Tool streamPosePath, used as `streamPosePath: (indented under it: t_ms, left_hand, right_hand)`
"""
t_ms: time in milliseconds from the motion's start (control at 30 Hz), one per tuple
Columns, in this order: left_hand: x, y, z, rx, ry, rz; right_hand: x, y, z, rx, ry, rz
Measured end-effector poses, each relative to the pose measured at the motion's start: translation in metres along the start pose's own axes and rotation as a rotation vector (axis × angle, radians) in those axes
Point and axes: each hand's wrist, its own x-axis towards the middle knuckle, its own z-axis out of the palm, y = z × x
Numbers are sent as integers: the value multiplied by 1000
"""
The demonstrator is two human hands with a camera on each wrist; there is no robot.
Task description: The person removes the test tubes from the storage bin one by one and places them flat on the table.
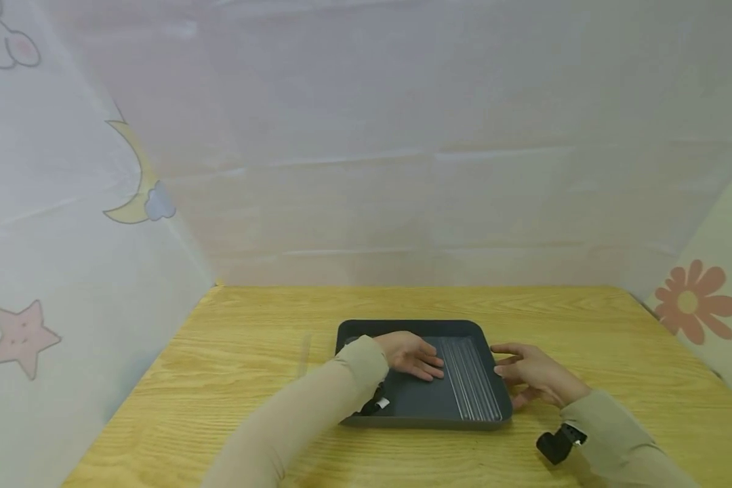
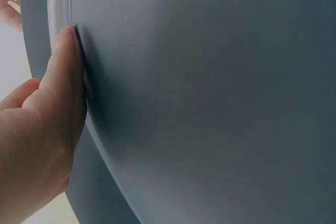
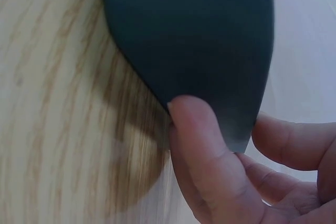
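Observation:
A dark grey rectangular tray (image 1: 423,423) sits on the wooden table. Several clear, thin rods (image 1: 471,379) lie side by side along its right part. My left hand (image 1: 410,354) reaches into the tray with straight fingers, its edge down at the tray floor. In the left wrist view the fingertips (image 2: 67,38) are right beside the clear rods (image 2: 60,3). Outside the tray, my right hand (image 1: 539,374) rests its loosely bent fingers against the right wall. The right wrist view shows a fingertip (image 3: 191,111) on that outer wall (image 3: 194,35), another by the edge.
The wooden table (image 1: 250,366) extends around the tray on all sides. A pale wall sheet (image 1: 402,217) stands behind it, with printed side sheets at left and right. A faint translucent strip (image 1: 304,354) lies left of the tray.

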Motion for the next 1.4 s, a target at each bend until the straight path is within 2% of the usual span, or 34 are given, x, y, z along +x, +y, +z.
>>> streamPosePath:
  t_ms: [133, 433, 600, 900, 1100, 1200, 1400]
  left_hand:
    - [2, -4, 2, -3, -4, 21]
    - [8, -10, 4, 56, 27, 51]
    - [9, -12, 7, 130, 43, 82]
    - [7, -10, 26, 242, 168, 160]
    - [8, -8, 35, 286, 229, 166]
    - [8, -8, 34, 281, 221, 163]
    - [6, -5, 29, 252, 149, 146]
  right_hand:
    - [0, -1, -1, -1, -6, 6]
    - [2, 0, -2, -11, -8, 20]
    - [3, 1, -1, -8, -6, 23]
    - [4, 0, -1, -13, -6, 25]
    - [3, -2, -1, -21, -5, 30]
    - [3, -2, -1, -22, -4, 22]
    - [1, 0, -1, -15, -5, 7]
